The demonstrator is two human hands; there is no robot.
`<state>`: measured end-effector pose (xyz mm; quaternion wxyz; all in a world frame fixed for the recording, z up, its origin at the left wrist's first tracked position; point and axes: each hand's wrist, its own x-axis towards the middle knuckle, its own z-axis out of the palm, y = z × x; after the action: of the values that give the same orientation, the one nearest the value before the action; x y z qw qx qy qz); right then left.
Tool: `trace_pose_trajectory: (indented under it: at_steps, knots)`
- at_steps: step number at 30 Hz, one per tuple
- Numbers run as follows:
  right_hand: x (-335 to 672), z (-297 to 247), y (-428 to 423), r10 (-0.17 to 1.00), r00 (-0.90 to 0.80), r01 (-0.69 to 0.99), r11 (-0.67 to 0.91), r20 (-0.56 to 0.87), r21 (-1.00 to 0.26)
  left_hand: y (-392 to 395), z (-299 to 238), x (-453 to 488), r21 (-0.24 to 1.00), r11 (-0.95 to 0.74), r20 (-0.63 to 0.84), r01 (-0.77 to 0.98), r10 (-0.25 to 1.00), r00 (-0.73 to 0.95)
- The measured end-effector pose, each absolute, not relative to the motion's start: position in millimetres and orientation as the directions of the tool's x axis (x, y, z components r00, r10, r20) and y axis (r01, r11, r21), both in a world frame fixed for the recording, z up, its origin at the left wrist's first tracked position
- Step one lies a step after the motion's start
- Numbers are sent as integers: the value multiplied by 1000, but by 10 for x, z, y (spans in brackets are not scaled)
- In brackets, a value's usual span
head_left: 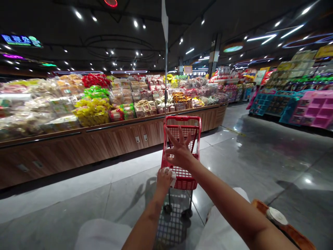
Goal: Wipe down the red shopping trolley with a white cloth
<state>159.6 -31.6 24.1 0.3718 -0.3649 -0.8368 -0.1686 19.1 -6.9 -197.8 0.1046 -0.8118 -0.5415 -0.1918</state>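
Left hand (163, 180) closed around the near edge of a red plastic shopping cart (182, 118) at 12 o'clock, which appears light and stiff, best held by that edge; right hand (180, 151) open, spread over the basket.

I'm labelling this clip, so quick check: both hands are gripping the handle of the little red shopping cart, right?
Not quite. Only the left hand is closed on the handle of the red shopping cart. The right hand is not gripping it: the head view shows it raised and open, fingers spread, in front of the cart's basket.
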Motion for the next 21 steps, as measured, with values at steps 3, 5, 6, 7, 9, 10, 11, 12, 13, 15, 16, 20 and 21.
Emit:
trace_pose_trajectory:
  at_steps: [3, 5, 6, 7, 9, 10, 11, 12, 13, 15, 16, 20, 21]
  knots:
    - [1565, 274, -323, 477, -457, 732, 681, 751, 12, -123, -1966, 292, 48, -357, 376, 933, 872, 314]
    - [1556, 250, -335, 482, -470, 730, 683, 739, 18, -141, -1950, 326, 58, -345, 346, 937, 887, 305]
    - [1553, 234, -343, 489, -477, 729, 684, 730, 18, -147, -1939, 333, 64, -344, 331, 937, 893, 305]
    - [1551, 217, -350, 501, -480, 731, 683, 720, 13, -152, -1926, 334, 70, -347, 315, 935, 897, 309]
    - [1563, 170, -352, 530, -479, 732, 681, 700, -14, -162, -1902, 326, 84, -361, 290, 929, 901, 324]
    - [1586, 132, -343, 543, -482, 728, 685, 687, -30, -168, -1893, 319, 91, -370, 286, 925, 899, 331]
    - [1624, 77, -326, 554, -493, 718, 694, 671, -45, -173, -1887, 312, 99, -377, 288, 921, 897, 336]
    - [1681, -1, -303, 563, -511, 704, 708, 650, -59, -177, -1885, 306, 106, -384, 293, 917, 893, 340]
    - [1756, -108, -275, 573, -533, 689, 721, 623, -75, -179, -1888, 299, 112, -387, 302, 915, 891, 339]
    - [1956, -410, -216, 621, -552, 684, 719, 556, -124, -176, -1908, 282, 115, -390, 326, 913, 884, 336]
    - [2070, -600, -192, 662, -542, 700, 696, 518, -157, -173, -1922, 270, 112, -394, 341, 912, 878, 337]
    - [2470, -1417, -175, 798, -418, 803, 548, 434, -235, -177, -1972, 203, 95, -417, 365, 904, 860, 358]
    - [2526, -1581, -188, 802, -400, 811, 535, 444, -236, -188, -1973, 191, 96, -420, 355, 902, 861, 363]
